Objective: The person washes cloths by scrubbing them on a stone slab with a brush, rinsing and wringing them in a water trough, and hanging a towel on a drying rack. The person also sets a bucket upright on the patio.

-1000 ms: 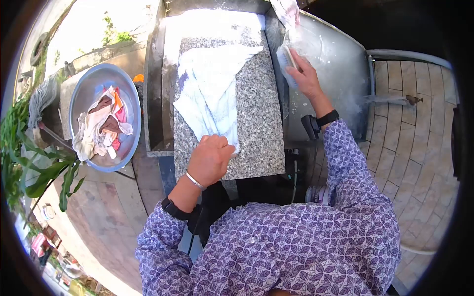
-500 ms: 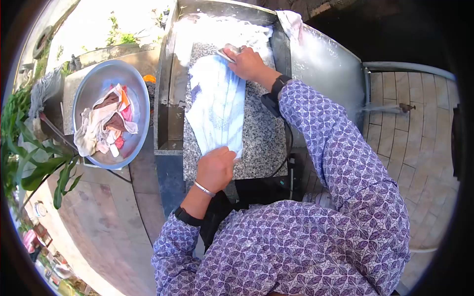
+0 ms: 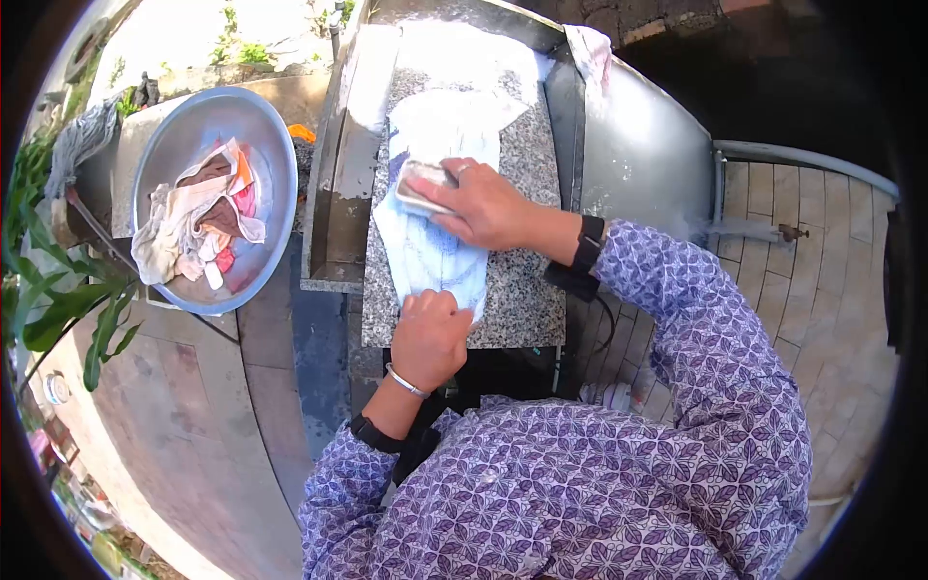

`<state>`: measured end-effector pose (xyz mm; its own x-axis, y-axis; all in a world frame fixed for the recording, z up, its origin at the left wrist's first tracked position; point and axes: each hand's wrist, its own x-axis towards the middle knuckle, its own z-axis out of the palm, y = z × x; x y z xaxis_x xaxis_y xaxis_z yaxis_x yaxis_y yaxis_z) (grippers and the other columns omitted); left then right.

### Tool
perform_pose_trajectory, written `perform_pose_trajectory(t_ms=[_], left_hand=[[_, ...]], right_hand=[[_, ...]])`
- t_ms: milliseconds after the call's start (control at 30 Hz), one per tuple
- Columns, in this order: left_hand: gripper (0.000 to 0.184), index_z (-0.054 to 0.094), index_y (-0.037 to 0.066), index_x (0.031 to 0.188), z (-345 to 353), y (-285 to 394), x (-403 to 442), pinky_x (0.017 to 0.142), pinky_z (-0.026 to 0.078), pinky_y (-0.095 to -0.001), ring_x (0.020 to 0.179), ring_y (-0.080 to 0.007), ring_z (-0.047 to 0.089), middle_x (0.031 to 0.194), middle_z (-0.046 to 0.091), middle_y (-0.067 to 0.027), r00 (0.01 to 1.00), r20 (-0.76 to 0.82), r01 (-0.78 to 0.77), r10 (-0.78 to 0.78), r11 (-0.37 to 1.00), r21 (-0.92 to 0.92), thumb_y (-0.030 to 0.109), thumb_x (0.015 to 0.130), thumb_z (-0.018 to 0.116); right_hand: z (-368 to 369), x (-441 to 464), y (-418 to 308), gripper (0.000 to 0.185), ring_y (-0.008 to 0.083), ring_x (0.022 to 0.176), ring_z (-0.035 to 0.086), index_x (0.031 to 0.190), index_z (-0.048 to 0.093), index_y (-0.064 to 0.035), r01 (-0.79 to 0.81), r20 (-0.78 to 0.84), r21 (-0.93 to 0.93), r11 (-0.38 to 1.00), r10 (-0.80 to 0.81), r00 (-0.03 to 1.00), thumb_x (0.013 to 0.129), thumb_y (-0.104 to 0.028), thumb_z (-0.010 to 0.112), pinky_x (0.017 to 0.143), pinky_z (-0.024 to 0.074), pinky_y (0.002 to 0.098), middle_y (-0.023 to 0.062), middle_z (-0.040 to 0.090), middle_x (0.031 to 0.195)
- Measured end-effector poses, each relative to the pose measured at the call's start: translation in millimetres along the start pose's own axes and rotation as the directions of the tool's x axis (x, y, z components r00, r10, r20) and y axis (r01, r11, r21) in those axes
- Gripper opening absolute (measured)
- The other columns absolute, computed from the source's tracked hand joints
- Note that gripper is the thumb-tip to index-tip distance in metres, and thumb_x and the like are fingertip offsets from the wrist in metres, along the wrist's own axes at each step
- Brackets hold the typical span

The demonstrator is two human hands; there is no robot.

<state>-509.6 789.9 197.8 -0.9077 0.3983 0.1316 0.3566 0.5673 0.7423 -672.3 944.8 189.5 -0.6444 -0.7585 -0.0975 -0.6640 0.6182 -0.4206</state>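
Note:
A wet, pale blue-and-white cloth [image 3: 440, 256] lies stretched along a speckled granite slab [image 3: 527, 290]. My left hand [image 3: 430, 338] is closed on the cloth's near end, by the slab's front edge. Pressed on the middle of the cloth is a scrubbing brush [image 3: 423, 184] with a pale body, and my right hand [image 3: 488, 205] grips it from the right side. The fingers partly cover the brush, and its underside is hidden. The far part of the cloth is washed out by bright sunlight.
A metal basin [image 3: 280, 232] with several crumpled cloths [image 3: 208, 208] stands left of the metal trough [image 3: 333, 261]. Another cloth [image 3: 592, 53] hangs over the trough's divider. At right, a tap [image 3: 793, 234] sprays water towards the metal tank [image 3: 638, 145].
My right hand has drawn the brush from the cloth's far end towards me, to its middle. The left hand keeps its hold on the near end. The view has shifted slightly.

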Motion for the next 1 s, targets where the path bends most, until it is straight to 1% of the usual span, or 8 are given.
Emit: perform_pose_trajectory(t_ms=[133,267,533,600,733,867,967,1000], left_hand=[[0.002,0.055,0.008,0.073,4,-3,0,0.061,0.037,-0.0404,0.067,-0.0290,0.049,0.070,0.044,-0.0093,0.999,0.042,-0.010,0.011,0.999,-0.040,0.009,0.072,0.056],[0.005,0.052,0.009,0.069,1,1,5,0.062,0.039,-0.0385,0.067,-0.0256,0.051,0.070,0.045,-0.0076,1.000,0.028,-0.012,0.011,1.000,0.018,0.007,0.069,0.057],[0.006,0.059,0.006,0.080,5,-2,3,0.060,0.037,-0.0393,0.065,-0.0273,0.048,0.068,0.043,-0.0090,1.000,0.021,0.011,-0.011,1.000,-0.015,0.006,0.074,0.057],[0.004,0.057,0.007,0.077,7,-2,4,0.060,0.037,-0.0385,0.065,-0.0263,0.049,0.068,0.044,-0.0084,1.000,0.013,0.006,-0.006,1.000,0.003,0.007,0.073,0.057],[0.003,0.055,0.007,0.074,3,0,5,0.060,0.038,-0.0376,0.065,-0.0252,0.050,0.068,0.044,-0.0074,1.000,-0.010,-0.008,0.008,1.000,0.030,0.008,0.071,0.057],[0.002,0.056,0.007,0.074,1,2,1,0.060,0.038,-0.0374,0.065,-0.0251,0.051,0.068,0.045,-0.0075,0.999,0.004,-0.035,0.035,0.999,-0.002,0.008,0.073,0.056],[0.002,0.055,0.006,0.073,0,0,8,0.059,0.038,-0.0373,0.064,-0.0246,0.051,0.067,0.045,-0.0076,1.000,0.003,-0.012,0.012,1.000,-0.003,0.008,0.073,0.056],[0.002,0.055,0.006,0.073,1,0,9,0.059,0.038,-0.0373,0.064,-0.0246,0.051,0.067,0.045,-0.0076,1.000,0.009,-0.012,0.012,1.000,-0.008,0.008,0.073,0.056]], right_hand=[[21,-2,19,0.057,0.0377,0.096,0.055,0.136,0.046,-0.0259,0.135,-0.059,-0.009,0.991,-0.136,0.989,0.081,-0.027,0.063,0.085,0.0447,0.0456,0.0264,0.053,0.111],[14,83,127,0.052,0.0378,0.101,0.054,0.138,0.044,-0.0226,-0.522,-0.135,-0.159,0.838,0.506,0.852,0.088,-0.034,0.052,0.087,0.0449,0.0441,0.0277,0.054,0.113],[11,-25,16,0.053,0.0357,0.096,0.055,0.135,0.046,-0.0247,0.191,0.018,-0.007,0.981,-0.191,0.981,0.084,-0.027,0.058,0.085,0.0445,0.0453,0.0232,0.052,0.116],[9,35,87,0.049,0.0337,0.094,0.055,0.135,0.045,-0.0213,-0.271,-0.020,-0.178,0.946,0.272,0.962,0.088,-0.031,0.052,0.082,0.0448,0.0450,0.0215,0.057,0.110],[15,76,163,0.050,0.0348,0.096,0.056,0.136,0.047,-0.0211,-0.560,-0.125,-0.149,0.815,0.546,0.828,0.088,-0.034,0.053,0.082,0.0460,0.0443,0.0246,0.056,0.110],[-3,-10,10,0.056,0.0354,0.097,0.056,0.139,0.041,-0.0281,0.076,0.043,-0.056,0.996,-0.073,0.996,0.086,-0.034,0.057,0.084,0.0445,0.0453,0.0227,0.054,0.114],[-8,-28,-2,0.061,0.0352,0.097,0.055,0.139,0.040,-0.0308,0.299,0.120,0.062,0.952,-0.304,0.945,0.083,-0.026,0.062,0.084,0.0439,0.0455,0.0245,0.051,0.117],[6,-7,32,0.057,0.0375,0.098,0.054,0.139,0.041,-0.0288,0.096,0.083,-0.032,0.995,-0.093,0.992,0.085,-0.027,0.060,0.086,0.0429,0.0462,0.0243,0.051,0.119]])
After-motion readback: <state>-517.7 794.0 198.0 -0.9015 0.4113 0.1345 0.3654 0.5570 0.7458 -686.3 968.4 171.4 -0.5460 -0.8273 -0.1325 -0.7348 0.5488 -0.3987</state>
